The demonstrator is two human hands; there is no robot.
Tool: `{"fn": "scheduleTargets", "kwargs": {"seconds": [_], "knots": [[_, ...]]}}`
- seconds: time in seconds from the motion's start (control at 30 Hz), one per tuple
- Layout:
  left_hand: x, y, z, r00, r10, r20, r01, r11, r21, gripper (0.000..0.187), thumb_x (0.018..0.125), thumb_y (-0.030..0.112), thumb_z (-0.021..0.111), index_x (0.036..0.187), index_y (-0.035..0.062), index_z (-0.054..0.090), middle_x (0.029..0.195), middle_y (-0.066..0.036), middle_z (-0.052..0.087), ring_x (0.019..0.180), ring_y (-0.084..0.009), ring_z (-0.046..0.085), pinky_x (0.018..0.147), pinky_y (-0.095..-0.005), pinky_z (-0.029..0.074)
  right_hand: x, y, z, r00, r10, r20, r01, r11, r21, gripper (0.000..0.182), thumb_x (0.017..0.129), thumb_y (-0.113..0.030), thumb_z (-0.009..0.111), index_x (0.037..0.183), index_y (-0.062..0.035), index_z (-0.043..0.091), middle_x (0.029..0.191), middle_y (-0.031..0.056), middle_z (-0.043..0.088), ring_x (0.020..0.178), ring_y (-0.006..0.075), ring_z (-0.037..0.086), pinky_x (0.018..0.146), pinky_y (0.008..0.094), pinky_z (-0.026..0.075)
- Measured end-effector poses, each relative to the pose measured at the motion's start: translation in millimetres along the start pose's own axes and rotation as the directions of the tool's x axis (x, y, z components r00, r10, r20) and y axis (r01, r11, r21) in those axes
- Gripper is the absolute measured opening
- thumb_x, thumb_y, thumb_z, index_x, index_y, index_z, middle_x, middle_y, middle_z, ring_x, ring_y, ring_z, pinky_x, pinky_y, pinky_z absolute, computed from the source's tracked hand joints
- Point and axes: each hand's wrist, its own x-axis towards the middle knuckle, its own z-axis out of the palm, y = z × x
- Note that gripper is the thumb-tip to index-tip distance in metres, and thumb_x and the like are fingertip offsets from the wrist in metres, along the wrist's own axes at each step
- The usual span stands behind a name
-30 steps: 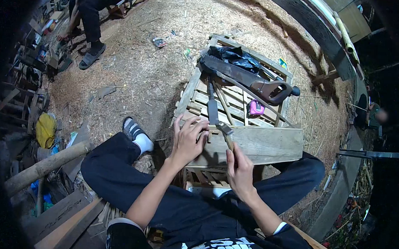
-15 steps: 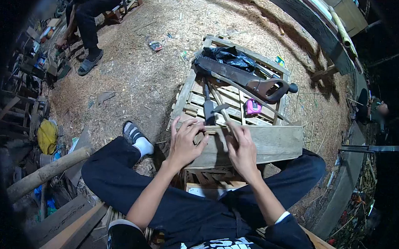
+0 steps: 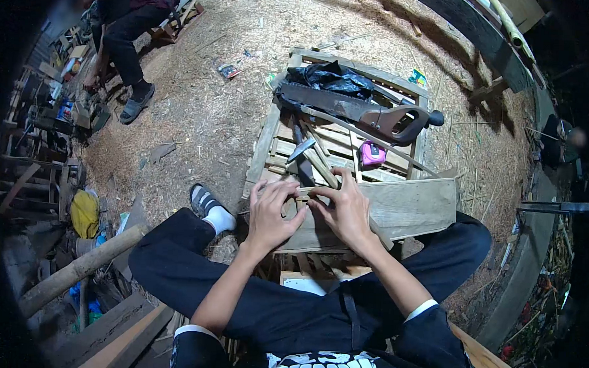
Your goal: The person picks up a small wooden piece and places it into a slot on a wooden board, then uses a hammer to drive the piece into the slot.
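A weathered wooden board point(image 3: 410, 204) lies across my lap, its far edge by the pallet. My left hand point(image 3: 271, 212) is curled over the board's left end, its fingertips pinching a small wooden strip point(image 3: 305, 197) near the far edge. My right hand point(image 3: 345, 208) reaches the same strip with its thumb and fingertips. A hammer point(image 3: 301, 149) lies slantwise through that hand, its head pointing forward-left and its handle end point(image 3: 380, 234) coming out near the wrist. Whatever the fingertips pinch between them is too small to make out.
On a slatted wooden pallet point(image 3: 260, 147) ahead lie a handsaw point(image 3: 349, 108), a black plastic bag point(image 3: 330, 78) and a pink tape measure point(image 3: 372, 153). Another person point(image 3: 134, 39) sits at the upper left. A round pole point(image 3: 77, 267) juts in from the left.
My right hand has moved left to the strip beside my left hand. The hammer has turned, its head now farther left and forward. The view has shifted slightly.
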Motion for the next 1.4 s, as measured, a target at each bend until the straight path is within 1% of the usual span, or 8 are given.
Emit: {"fn": "scheduleTargets", "kwargs": {"seconds": [0.53,0.63,0.7,0.73,0.8,0.9,1.3,1.4], "knots": [[-1,2,0,1.0,0.0,-0.017,-0.001,1.0,-0.014,0.031,0.081,0.021,0.082,0.106,0.0079,0.068,0.118,-0.007,0.076,0.111,-0.0232,0.07,0.114,-0.0496,0.036,-2,1,16,0.991,-0.013,-0.13,0.022,0.997,0.068,0.017,0.082,-0.018,0.086,0.097,-0.0127,0.082,0.123,0.0141,0.068,0.105,0.0356,0.071,0.08,0.0464,0.056],[-5,1,-2,0.996,-0.092,0.008,0.092,0.991,-0.097,0.033,0.082,0.019,0.081,0.109,0.0061,0.068,0.121,-0.01,0.075,0.118,-0.0249,0.068,0.115,-0.0508,0.036,-1,2,14,0.993,-0.001,-0.12,0.01,0.997,0.073,0.017,0.081,-0.019,0.087,0.097,-0.0131,0.083,0.123,0.0145,0.069,0.104,0.0355,0.072,0.081,0.0465,0.056],[-7,-3,-2,0.994,0.067,-0.081,-0.067,0.998,0.003,0.055,0.083,0.02,0.08,0.132,0.0,0.065,0.112,-0.013,0.075,0.124,-0.0296,0.065,0.116,-0.0535,0.037,0,3,12,0.994,0.015,-0.109,-0.006,0.997,0.077,0.017,0.081,-0.02,0.087,0.097,-0.0134,0.083,0.123,0.0148,0.069,0.105,0.0355,0.072,0.081,0.0466,0.057],[-9,2,-2,0.994,0.071,-0.078,-0.071,0.997,0.003,0.055,0.083,0.02,0.08,0.132,0.0,0.065,0.112,-0.013,0.075,0.124,-0.0296,0.065,0.116,-0.0535,0.037,-1,2,12,0.993,0.006,-0.114,0.003,0.997,0.082,0.017,0.081,-0.021,0.087,0.096,-0.0134,0.084,0.123,0.0149,0.069,0.104,0.0356,0.072,0.081,0.0464,0.057],[-15,16,-2,0.994,0.008,-0.108,0.0,0.998,0.069,0.027,0.083,0.015,0.079,0.103,0.0007,0.069,0.132,-0.017,0.071,0.134,-0.0338,0.06,0.121,-0.054,0.034,0,3,10,0.993,0.002,-0.121,0.009,0.996,0.088,0.017,0.081,-0.022,0.088,0.096,-0.0134,0.084,0.123,0.015,0.07,0.104,0.0356,0.072,0.081,0.0461,0.057],[-14,19,11,0.984,-0.121,-0.127,0.128,0.991,0.043,0.021,0.082,0.014,0.08,0.095,0.0015,0.068,0.136,-0.018,0.069,0.136,-0.0347,0.058,0.123,-0.0551,0.032,1,3,9,0.996,0.043,-0.085,-0.034,0.994,0.104,0.018,0.081,-0.024,0.088,0.095,-0.0135,0.084,0.123,0.0142,0.07,0.104,0.0357,0.072,0.081,0.0454,0.057],[-13,56,42,0.863,-0.289,-0.414,0.412,0.877,0.248,0.019,0.082,0.018,0.078,0.086,0.0032,0.067,0.143,-0.019,0.066,0.141,-0.0366,0.054,0.127,-0.0618,0.023,-1,5,7,0.997,0.01,-0.077,-0.002,0.994,0.112,0.019,0.082,-0.025,0.087,0.095,-0.0114,0.084,0.124,0.0132,0.069,0.106,0.0346,0.072,0.083,0.0448,0.058],[-16,54,52,0.834,-0.342,-0.432,0.427,0.897,0.115,0.017,0.083,0.016,0.077,0.086,0.0026,0.068,0.143,-0.019,0.066,0.142,-0.0369,0.053,0.127,-0.0611,0.023,-1,6,6,0.997,0.012,-0.072,-0.003,0.992,0.126,0.019,0.082,-0.023,0.087,0.098,-0.012,0.085,0.125,0.0143,0.069,0.106,0.035,0.072,0.084,0.0454,0.058]]}}
